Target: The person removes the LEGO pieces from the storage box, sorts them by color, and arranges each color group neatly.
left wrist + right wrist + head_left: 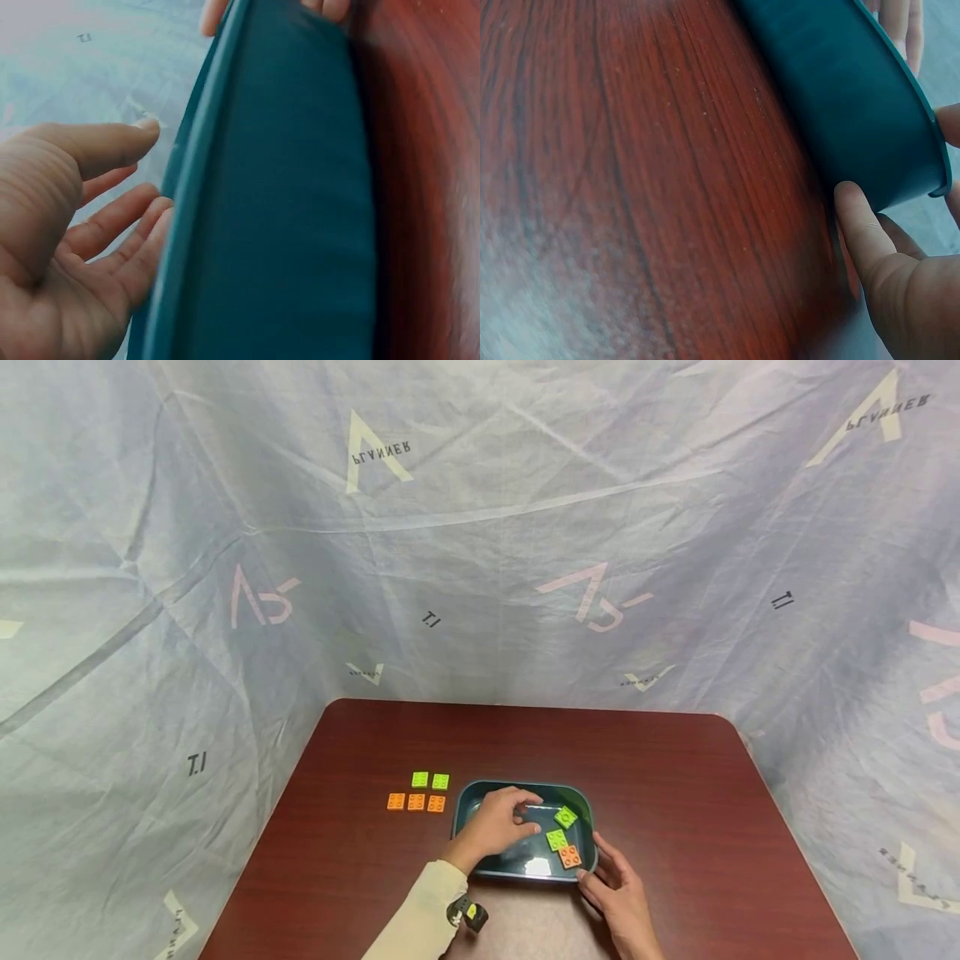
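A dark teal tray (525, 783) sits on the table, with two green toy bricks (566, 817) and one orange toy brick (570, 857) in its right part. Over the tray's left half is my left hand (495, 823), its thumb and fingers loosely bent, a gap between them and nothing held. In the left wrist view the left hand (82, 232) shows behind the tray's rim. My right hand (621, 893) holds the tray's near right corner. The right wrist view shows its thumb (862, 225) against the tray's outer wall (855, 112) and fingers at the rim.
Left of the tray, two green bricks (431, 781) lie in a row behind a row of three orange bricks (416, 802). The reddish-brown table (330, 860) has rounded far corners. Grey printed cloth (495, 568) hangs around its back and sides.
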`<state>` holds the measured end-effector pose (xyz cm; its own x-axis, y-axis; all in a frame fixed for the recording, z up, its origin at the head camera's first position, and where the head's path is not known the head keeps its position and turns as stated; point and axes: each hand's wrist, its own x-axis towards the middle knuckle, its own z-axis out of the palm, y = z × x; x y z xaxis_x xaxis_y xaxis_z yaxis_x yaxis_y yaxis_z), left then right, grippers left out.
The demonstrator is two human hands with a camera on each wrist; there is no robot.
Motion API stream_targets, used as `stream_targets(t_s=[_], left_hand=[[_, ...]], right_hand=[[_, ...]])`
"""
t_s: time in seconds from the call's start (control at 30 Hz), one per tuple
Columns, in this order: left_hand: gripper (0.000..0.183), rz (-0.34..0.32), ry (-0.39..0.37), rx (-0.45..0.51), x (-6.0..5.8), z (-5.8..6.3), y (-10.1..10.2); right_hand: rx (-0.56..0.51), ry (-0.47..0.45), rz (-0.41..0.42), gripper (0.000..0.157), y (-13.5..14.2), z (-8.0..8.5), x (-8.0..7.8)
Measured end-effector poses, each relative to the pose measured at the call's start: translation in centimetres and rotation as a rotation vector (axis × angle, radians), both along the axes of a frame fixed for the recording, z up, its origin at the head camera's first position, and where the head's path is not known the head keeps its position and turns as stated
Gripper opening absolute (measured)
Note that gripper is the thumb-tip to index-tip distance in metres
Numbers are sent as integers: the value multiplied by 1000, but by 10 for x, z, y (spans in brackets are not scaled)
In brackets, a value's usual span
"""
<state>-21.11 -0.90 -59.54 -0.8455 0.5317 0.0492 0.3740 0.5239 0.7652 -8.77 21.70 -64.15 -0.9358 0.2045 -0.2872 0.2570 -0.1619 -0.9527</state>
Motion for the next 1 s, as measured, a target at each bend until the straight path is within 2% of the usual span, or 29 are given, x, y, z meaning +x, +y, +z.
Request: stream_targets(t_s=[0.27,0.53,0.67,0.83,1.0], left_hand=[[41,-34,15,-65,2,-15,22],[42,-47,77,-110,0,-28,37],[43,-30,76,-158,0,-30,45],[45,-26,123,-228,1,-32,52],[46,-39,152,-245,3,-34,56]], right_hand=[[-13,2,15,77,-1,1,1],[5,-31,6,76,0,1,-2],[12,-21,11,76,0,1,-1],[4,-7,9,76,0,0,-1],[8,6,17,76,1,-2,-1]])
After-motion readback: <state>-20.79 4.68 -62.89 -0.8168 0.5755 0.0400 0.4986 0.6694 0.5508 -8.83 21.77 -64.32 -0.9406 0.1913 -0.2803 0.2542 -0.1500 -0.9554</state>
